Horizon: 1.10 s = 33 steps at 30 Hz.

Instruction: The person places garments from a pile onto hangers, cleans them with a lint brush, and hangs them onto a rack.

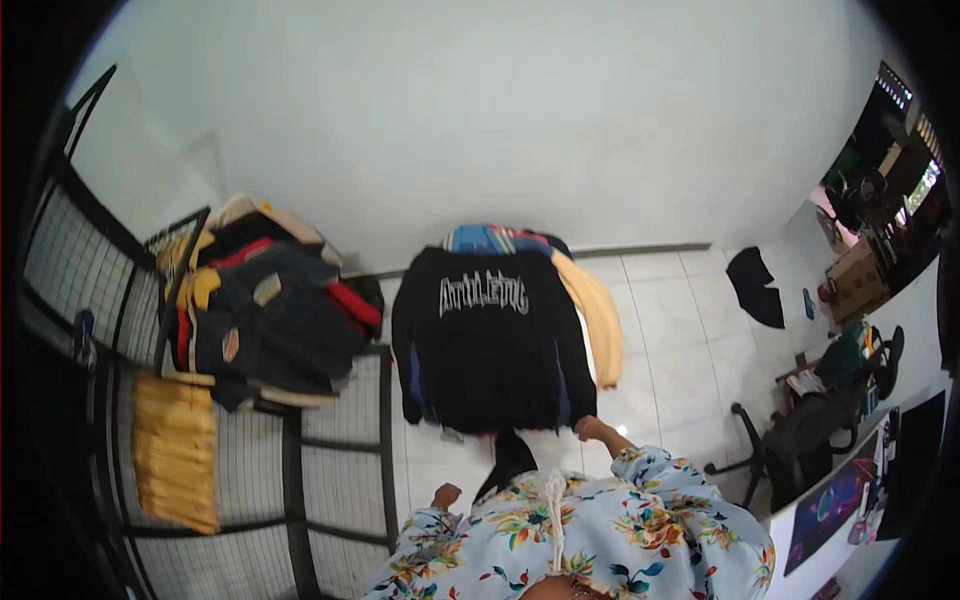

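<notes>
A black sweatshirt with white "ATHLETIC"-like lettering lies spread out in front of me, on top of other garments. My right hand is closed at the cuff of its right-side sleeve. Below the sweatshirt's lower left corner, my left hand is held apart from the cloth, its fingers curled, with nothing visible in them. From beneath the sweatshirt a yellow sleeve sticks out on the right, and a blue garment shows at the top.
A heap of dark, red and yellow clothes rests on a black metal rack at left. Yellow folded packets lie on the mesh. A black cloth is on the tiled floor. An office chair and desk stand right.
</notes>
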### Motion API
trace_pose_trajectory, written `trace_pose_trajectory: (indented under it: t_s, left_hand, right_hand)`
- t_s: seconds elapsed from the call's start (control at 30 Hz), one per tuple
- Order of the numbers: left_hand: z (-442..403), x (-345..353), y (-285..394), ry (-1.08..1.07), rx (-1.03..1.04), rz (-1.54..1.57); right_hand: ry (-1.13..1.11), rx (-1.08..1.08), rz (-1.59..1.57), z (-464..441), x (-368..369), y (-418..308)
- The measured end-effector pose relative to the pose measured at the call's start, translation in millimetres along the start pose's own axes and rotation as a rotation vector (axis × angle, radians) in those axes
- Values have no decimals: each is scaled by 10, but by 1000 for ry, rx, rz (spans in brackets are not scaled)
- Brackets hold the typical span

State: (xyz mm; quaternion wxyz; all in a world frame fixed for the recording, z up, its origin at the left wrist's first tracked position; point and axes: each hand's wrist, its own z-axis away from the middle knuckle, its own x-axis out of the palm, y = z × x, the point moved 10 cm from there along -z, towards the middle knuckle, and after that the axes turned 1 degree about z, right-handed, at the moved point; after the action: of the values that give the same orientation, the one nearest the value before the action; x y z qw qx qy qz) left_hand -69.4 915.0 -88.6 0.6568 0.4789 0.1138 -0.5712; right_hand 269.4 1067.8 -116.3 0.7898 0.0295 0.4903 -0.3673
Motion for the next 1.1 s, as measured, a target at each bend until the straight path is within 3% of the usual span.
trace_pose_trajectory:
  t_s: [0.07,0.13,0.2,0.27,0.3,0.47,0.63,0.73,0.83,0.93,1.1]
  left_hand:
    - [-523,-742,-264,81,-102,-1]
    - [-964,-1443,-509,209,-319,45]
    - [-1341,-2239,-728,481,-493,381]
    - [-1766,-3171,-625,621,-438,463]
    - [-2082,-3529,-663,739,-249,381]
    - [-3204,-4923,-490,726,-60,254]
    - [-3991,-5316,-413,685,10,-35]
    - [-4202,-5319,-399,686,7,-252]
    - [-4325,-5348,-364,672,-3,-454]
    - [-4429,-5208,-451,331,-37,-560]
    - [-3841,-5096,-267,139,115,-360]
  right_hand:
    - [165,-97,195,-313,-716,236]
    - [248,559,-544,-203,-1353,901]
    - [382,577,-598,-502,-1918,1175]
    - [641,606,-698,-709,-2488,1528]
    - [691,564,-603,-869,-2807,1627]
    - [803,481,-373,-1675,-4004,1989]
    - [934,510,-136,-2138,-4505,2197]
    - [636,654,-65,-2423,-4357,2383]
    - [444,611,-89,-2578,-4280,2451]
    - [355,527,-211,-2496,-4191,2209]
    - [365,321,-522,-1970,-4262,1540]
